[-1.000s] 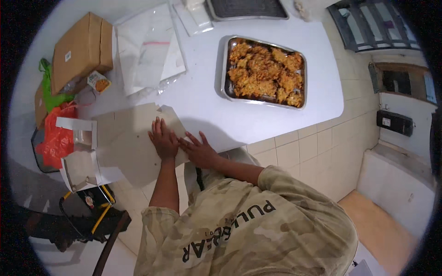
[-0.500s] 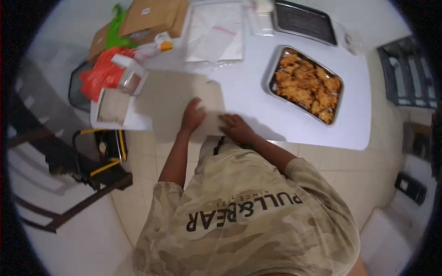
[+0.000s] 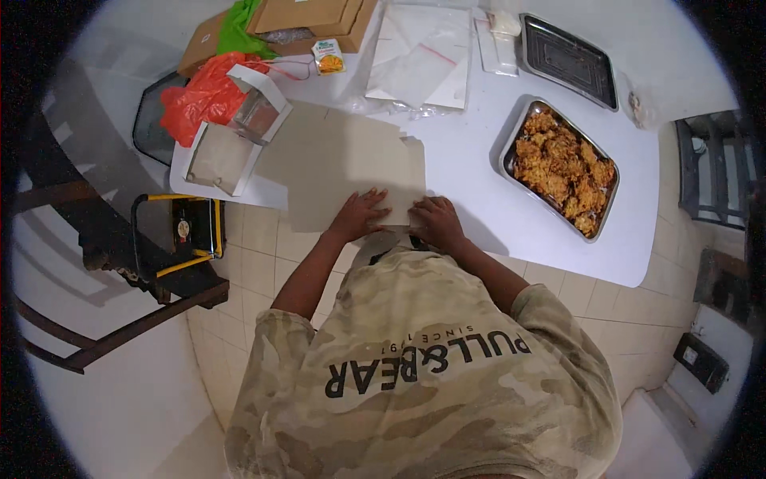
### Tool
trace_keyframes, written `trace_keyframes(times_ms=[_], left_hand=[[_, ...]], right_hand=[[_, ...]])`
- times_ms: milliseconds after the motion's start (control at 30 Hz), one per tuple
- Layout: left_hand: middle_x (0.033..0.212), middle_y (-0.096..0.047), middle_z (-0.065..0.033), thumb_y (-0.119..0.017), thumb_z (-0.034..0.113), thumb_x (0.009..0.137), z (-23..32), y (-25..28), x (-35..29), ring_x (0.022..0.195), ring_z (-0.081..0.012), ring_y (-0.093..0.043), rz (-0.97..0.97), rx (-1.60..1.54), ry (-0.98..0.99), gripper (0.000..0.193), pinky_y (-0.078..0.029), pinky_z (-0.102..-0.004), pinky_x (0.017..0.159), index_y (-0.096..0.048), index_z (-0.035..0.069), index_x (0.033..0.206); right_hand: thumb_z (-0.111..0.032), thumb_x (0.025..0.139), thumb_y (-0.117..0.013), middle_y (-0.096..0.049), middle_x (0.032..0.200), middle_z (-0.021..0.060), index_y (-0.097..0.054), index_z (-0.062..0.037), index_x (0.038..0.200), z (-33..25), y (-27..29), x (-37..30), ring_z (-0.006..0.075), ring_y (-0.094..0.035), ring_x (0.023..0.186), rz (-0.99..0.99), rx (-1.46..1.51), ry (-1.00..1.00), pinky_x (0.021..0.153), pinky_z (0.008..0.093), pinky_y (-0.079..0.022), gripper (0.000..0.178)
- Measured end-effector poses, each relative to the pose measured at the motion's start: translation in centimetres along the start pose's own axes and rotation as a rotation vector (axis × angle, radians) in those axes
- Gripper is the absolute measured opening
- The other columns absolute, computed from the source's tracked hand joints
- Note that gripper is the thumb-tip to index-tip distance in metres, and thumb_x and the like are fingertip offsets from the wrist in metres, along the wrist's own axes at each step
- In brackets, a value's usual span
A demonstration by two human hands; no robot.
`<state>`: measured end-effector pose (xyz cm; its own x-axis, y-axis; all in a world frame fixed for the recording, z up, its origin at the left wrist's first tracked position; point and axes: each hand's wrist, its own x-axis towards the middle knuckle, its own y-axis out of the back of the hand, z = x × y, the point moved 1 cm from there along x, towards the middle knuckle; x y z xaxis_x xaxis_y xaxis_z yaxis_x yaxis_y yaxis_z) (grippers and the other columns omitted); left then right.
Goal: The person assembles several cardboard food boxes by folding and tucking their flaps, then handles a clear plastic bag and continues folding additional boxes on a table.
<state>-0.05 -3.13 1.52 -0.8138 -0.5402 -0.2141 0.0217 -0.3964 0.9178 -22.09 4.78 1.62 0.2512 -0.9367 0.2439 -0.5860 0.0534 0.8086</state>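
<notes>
A flat grey-beige cardboard sheet [image 3: 343, 152] with a notched far right corner lies before me, its near edge at the table's front. My left hand [image 3: 363, 215] rests palm down on that edge with the fingers spread. At the near right corner of the cardboard is my right hand [image 3: 437, 222], its fingers bent over the edge and closed on it. The underside of this grip is hidden. Left of the sheet stands a white box with a clear window [image 3: 219, 156], its lid raised.
A metal tray of browned fried food [image 3: 562, 172] sits at the right, with an empty dark tray [image 3: 570, 60] behind it. White sheets in clear plastic [image 3: 419, 64], a small carton [image 3: 328, 57], brown boxes [image 3: 311, 20] and a red plastic bag [image 3: 203, 96] line the table's far side.
My left hand has come down toward me and to the right, flattening onto the cardboard's near edge. My right hand has shifted slightly right to the corner. The view has tilted a little.
</notes>
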Motion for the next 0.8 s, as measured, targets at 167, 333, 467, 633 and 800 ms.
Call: trace_keyframes(times_ms=[167,333,467,633,800], left_hand=[[0.124,-0.045,-0.0028,-0.063,0.038,0.070,-2.0,-0.3,1.3,0.115,-0.0203,-0.040,0.068,-0.089,-0.098,0.032,-0.029,-0.0418,0.095,-0.063,0.018,0.095],[0.112,-0.055,-0.0038,-0.068,0.029,0.067,-3.3,0.8,2.7,0.104,-0.0195,-0.048,0.072,-0.423,-0.006,0.026,-0.033,-0.0351,0.093,-0.065,0.013,0.088],[0.117,-0.050,-0.0055,-0.073,0.031,0.060,-6.2,1.0,2.9,0.108,-0.0197,-0.044,0.008,-0.620,0.081,0.040,-0.030,-0.0364,0.095,-0.062,0.013,0.094],[0.138,-0.021,-0.0089,-0.073,0.045,0.054,-5.7,0.9,3.2,0.126,-0.0263,-0.018,0.225,-0.203,0.217,0.078,-0.012,-0.0468,0.102,-0.044,0.018,0.122],[0.142,0.008,-0.0069,-0.072,0.055,0.049,-6.1,0.1,3.3,0.130,-0.0302,0.008,0.022,-0.244,0.322,0.107,0.002,-0.0523,0.100,-0.016,0.026,0.135]], right_hand=[[-0.023,0.065,-0.065,-0.056,0.084,0.0042,-0.063,-0.0100,0.074,-1.1,-0.5,2.3,0.0241,-0.051,0.083,0.009,-0.002,-0.028,0.075,0.0354,-0.042,0.016],[-0.022,0.065,-0.064,-0.057,0.082,0.0059,-0.062,-0.0082,0.067,-1.7,-0.9,4.4,0.0272,-0.053,0.082,-0.251,-0.087,-0.403,0.068,0.0367,-0.046,0.014],[-0.028,0.069,-0.062,-0.058,0.094,0.0066,-0.063,-0.0083,0.076,-1.9,0.7,6.2,0.0293,-0.053,0.089,-0.557,0.112,-0.814,0.069,0.0373,-0.047,0.021],[-0.036,0.070,-0.059,-0.047,0.119,0.0043,-0.050,-0.0136,0.110,-1.9,-2.9,4.3,0.0266,-0.043,0.109,-0.186,-0.358,-0.384,0.085,0.0465,-0.038,0.047],[-0.042,0.077,-0.050,-0.020,0.139,0.0046,-0.033,-0.0135,0.128,-3.8,-5.9,2.7,0.0244,-0.020,0.127,-0.237,-0.449,0.015,0.097,0.0565,-0.018,0.061]])
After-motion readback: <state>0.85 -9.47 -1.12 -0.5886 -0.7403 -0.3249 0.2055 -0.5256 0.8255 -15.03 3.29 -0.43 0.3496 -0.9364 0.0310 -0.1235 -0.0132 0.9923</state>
